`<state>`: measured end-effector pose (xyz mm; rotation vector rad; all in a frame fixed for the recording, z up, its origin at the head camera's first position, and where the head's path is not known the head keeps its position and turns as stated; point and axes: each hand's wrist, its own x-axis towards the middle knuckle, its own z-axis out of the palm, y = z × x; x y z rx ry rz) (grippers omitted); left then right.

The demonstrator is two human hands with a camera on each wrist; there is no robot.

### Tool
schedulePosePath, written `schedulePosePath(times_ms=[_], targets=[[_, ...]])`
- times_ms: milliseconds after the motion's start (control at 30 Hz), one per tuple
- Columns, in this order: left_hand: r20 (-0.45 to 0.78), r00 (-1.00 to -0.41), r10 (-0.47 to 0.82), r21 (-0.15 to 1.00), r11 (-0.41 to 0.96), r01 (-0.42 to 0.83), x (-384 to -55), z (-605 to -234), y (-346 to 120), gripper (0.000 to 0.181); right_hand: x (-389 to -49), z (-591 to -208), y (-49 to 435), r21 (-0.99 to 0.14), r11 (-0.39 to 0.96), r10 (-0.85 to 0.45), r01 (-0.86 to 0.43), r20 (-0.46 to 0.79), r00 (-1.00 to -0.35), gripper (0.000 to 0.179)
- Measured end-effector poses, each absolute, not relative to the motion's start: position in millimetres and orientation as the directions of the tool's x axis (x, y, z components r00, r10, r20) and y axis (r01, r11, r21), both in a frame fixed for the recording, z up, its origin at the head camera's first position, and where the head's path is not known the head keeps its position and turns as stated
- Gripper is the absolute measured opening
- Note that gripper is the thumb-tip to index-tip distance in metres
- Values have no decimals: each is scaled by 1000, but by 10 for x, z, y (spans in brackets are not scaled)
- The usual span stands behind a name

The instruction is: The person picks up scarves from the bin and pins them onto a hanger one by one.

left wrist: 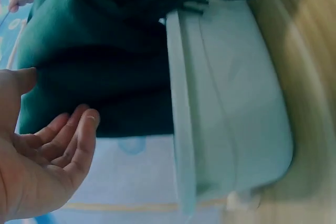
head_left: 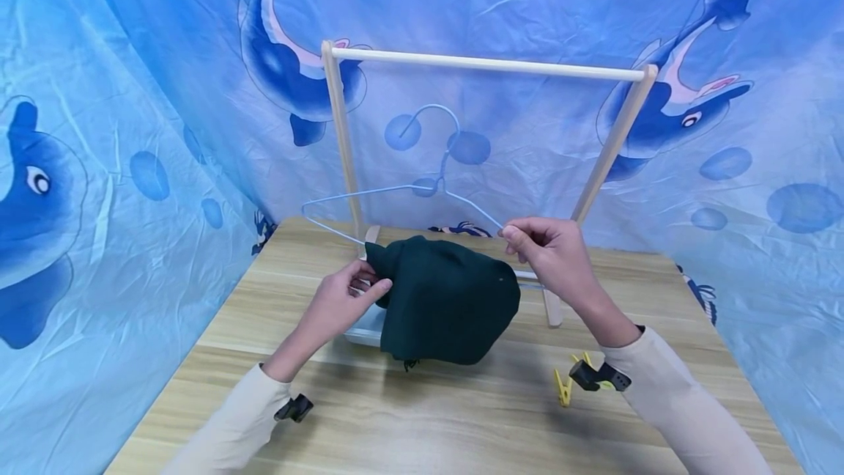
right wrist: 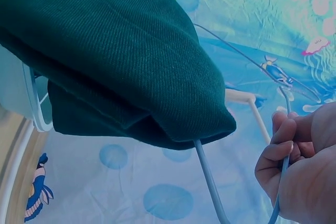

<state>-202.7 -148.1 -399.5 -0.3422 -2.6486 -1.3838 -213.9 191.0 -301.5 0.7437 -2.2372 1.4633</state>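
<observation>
One green scarf draped over a thin hanger

Behind it all, at the tabletop's far side, I have the wooden rack, whose posts could catch the hanger. The scarf hangs folded on the hanger's lower bar, near the pale tub. I expect it to be light, soft and limp, apt to slip along bare wire; I'd take it at the fold. The hanger looks slender yet stiff, best held at a shoulder. The tub crowds the scarf from below, with fringe showing across its rim. My right hand's fingers pinch the hanger's right shoulder; the left hand's fingers are loose at the scarf's left edge, and I can't tell whether they press it. Yellow clips lie by the right wrist.
</observation>
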Motion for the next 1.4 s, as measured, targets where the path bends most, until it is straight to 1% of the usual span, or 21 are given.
schedulePosePath(times_ms=[100, 267, 367, 500, 600, 667, 733, 833, 1000, 1100, 1267, 1400], targets=[[209, -966, 150, 832, 492, 256, -2068, -4050, -1425, 40, -2141, -3025, 1918, -727, 323, -227, -605, 562, -796, 12], [271, -945, 185, 868, 378, 322, -2091, -4073, -1356, 27, -2145, -3047, 1929, -730, 323, -221, -603, 561, -798, 12], [274, -936, 221, 878, 340, 337, -2075, -4060, -1325, 24, -2148, -3055, 1931, -727, 326, -220, -604, 563, -796, 12], [189, -958, 214, 926, 286, 247, -2062, -4037, -1303, 31, -2155, -3076, 1928, -719, 337, -216, -608, 569, -793, 11], [107, -972, 208, 944, 286, 165, -2059, -4023, -1313, 36, -2159, -3094, 1926, -711, 350, -214, -610, 574, -791, 10], [78, -967, 243, 941, 301, 152, -2051, -4013, -1330, 33, -2160, -3107, 1923, -703, 361, -215, -612, 576, -789, 10], [75, -955, 286, 933, 319, 169, -2032, -3999, -1341, 29, -2159, -3121, 1920, -693, 376, -218, -616, 579, -785, 10], [99, -944, 314, 915, 344, 211, -1996, -3969, -1352, 27, -2155, -3142, 1911, -671, 394, -225, -628, 592, -774, 10], [171, -954, 247, 840, 469, 272, -1920, -3860, -1354, 32, -2152, -3170, 1906, -639, 409, -234, -652, 617, -751, 8], [239, -941, 239, 801, 499, 330, -1886, -3760, -1368, 32, -2154, -3184, 1907, -633, 408, -235, -658, 624, -745, 8], [360, -903, 233, 781, 454, 429, -1857, -3606, -1441, 23, -2151, -3176, 1926, -645, 393, -223, -655, 624, -749, 9], [444, -878, 180, 808, 343, 479, -1843, -3490, -1545, 23, -2150, -3164, 1946, -652, 391, -214, -649, 622, -753, 8]])
